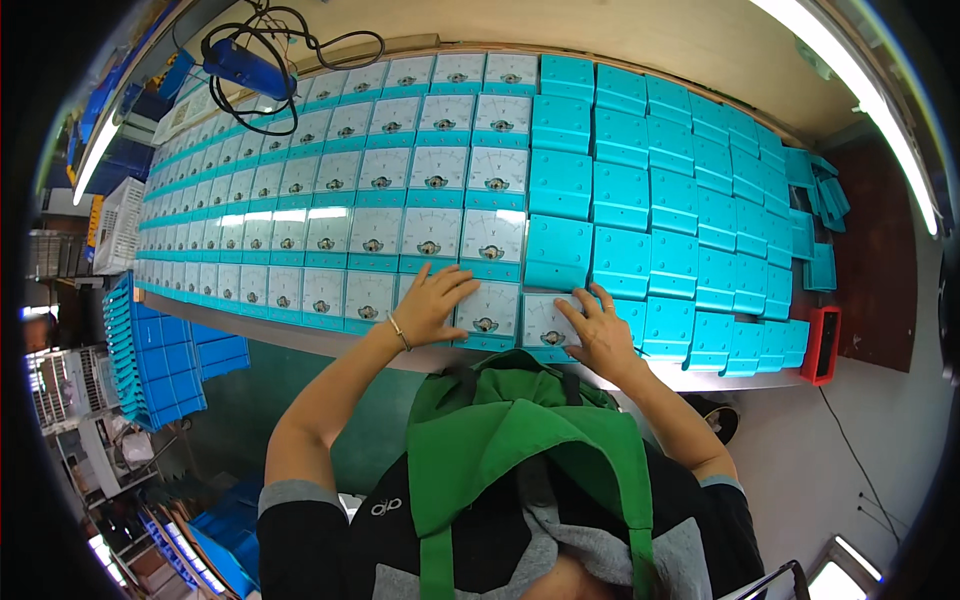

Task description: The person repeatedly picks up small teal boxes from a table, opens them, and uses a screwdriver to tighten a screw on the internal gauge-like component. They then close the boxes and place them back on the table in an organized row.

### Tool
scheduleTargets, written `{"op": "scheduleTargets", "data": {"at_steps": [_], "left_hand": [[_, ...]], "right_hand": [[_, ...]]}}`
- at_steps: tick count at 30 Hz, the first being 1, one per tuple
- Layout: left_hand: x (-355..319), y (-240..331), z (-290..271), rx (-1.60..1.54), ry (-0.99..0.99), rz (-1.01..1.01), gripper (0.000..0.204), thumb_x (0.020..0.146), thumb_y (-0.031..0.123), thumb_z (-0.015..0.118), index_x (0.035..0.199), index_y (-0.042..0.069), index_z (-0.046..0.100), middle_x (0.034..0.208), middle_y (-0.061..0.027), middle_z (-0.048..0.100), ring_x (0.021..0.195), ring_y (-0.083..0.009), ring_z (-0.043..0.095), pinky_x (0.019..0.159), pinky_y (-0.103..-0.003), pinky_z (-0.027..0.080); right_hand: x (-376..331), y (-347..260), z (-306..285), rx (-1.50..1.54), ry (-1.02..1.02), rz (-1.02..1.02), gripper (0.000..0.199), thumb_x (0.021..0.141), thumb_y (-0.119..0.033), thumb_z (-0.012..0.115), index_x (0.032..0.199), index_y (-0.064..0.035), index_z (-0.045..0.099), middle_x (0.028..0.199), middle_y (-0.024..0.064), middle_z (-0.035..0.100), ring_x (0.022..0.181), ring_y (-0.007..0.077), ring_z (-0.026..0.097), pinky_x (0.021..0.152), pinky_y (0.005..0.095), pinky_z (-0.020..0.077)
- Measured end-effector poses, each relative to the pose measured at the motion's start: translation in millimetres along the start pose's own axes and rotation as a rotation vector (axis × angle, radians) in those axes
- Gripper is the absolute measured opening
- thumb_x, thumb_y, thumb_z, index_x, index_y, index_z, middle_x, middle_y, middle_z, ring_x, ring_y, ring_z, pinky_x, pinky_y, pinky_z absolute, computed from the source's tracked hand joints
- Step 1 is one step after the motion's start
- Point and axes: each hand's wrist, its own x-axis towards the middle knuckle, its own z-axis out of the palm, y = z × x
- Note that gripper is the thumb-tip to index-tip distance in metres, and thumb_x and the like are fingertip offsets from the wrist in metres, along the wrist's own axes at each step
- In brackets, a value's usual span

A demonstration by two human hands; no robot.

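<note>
Resting flat on panel meters (487,312), left hand (432,303), right hand (597,328); each grip wide, holding nothing

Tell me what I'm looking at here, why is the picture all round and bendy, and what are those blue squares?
The picture comes from a small camera worn on a person's head, looking down at their own arms. Its very wide lens bends straight edges into curves. No robot here, just two bare hands. On the table lie many rows of turquoise meters, little boxes with a white dial face and a needle. To the right are rows of turquoise boxes showing only plain backs. The left hand, with a thin bracelet on its wrist, rests flat on the meters in the nearest row. The right hand rests on the meter next to them. Neither hand is gripping anything. At the far left corner lies a blue tool with a black cable.
</note>
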Motion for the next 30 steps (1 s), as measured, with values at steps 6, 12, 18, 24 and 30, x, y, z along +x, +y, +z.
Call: {"op": "scheduleTargets", "data": {"at_steps": [6,12,18,24,30], "left_hand": [[-6.7,7.5,6.5,0.017,-0.006,-0.102,0.094,0.058,0.038,0.083,0.138,0.018,0.038,0.140,-0.0075,0.039,0.131,-0.0322,0.034,0.107,-0.062,0.019],[-4.1,19.3,6.4,0.035,0.062,-0.052,0.096,0.059,0.039,0.082,0.139,0.012,0.037,0.139,-0.0088,0.040,0.131,-0.0329,0.034,0.106,-0.063,0.019],[3.5,18.2,15.1,-0.066,0.168,0.012,0.094,0.059,0.033,0.083,0.137,0.006,0.039,0.134,-0.0135,0.042,0.129,-0.0354,0.036,0.106,-0.055,0.027],[-13.6,27.7,-41.2,-0.394,0.336,0.078,0.092,0.060,0.028,0.084,0.136,0.001,0.039,0.130,-0.0186,0.043,0.125,-0.0355,0.040,0.103,-0.044,0.036],[-14.7,43.3,-71.9,-0.612,0.449,0.149,0.092,0.062,0.031,0.083,0.136,-0.001,0.039,0.135,-0.0177,0.040,0.122,-0.0323,0.043,0.102,-0.042,0.036]], "right_hand": [[12.9,-29.6,-59.8,0.059,-0.041,-0.043,0.079,0.060,-0.015,0.079,0.131,-0.0182,0.045,0.124,0.0174,0.044,0.117,0.0406,0.044,0.074,0.0414,0.0554],[38.8,-65.1,-25.0,-0.365,-0.252,-0.112,0.070,0.066,-0.010,0.073,0.130,-0.0120,0.045,0.125,0.0252,0.045,0.114,0.0421,0.048,0.071,0.0380,0.0564],[49.6,-82.4,-25.7,0.027,-0.026,-0.092,0.080,0.066,-0.016,0.079,0.135,-0.0130,0.039,0.134,0.0203,0.041,0.124,0.0399,0.042,0.083,0.0412,0.0536],[25.2,-66.3,-5.9,1.001,0.362,0.314,0.061,0.080,-0.032,0.074,0.126,-0.0018,0.047,0.096,0.0071,0.062,0.072,0.0081,0.057,0.054,0.0200,0.0427],[23.9,-101.6,-12.6,1.968,-0.171,0.569,0.090,0.067,-0.067,0.069,0.127,-0.0034,0.046,0.097,0.0069,0.061,0.065,0.0077,0.057,0.039,0.0171,0.0356]]}}
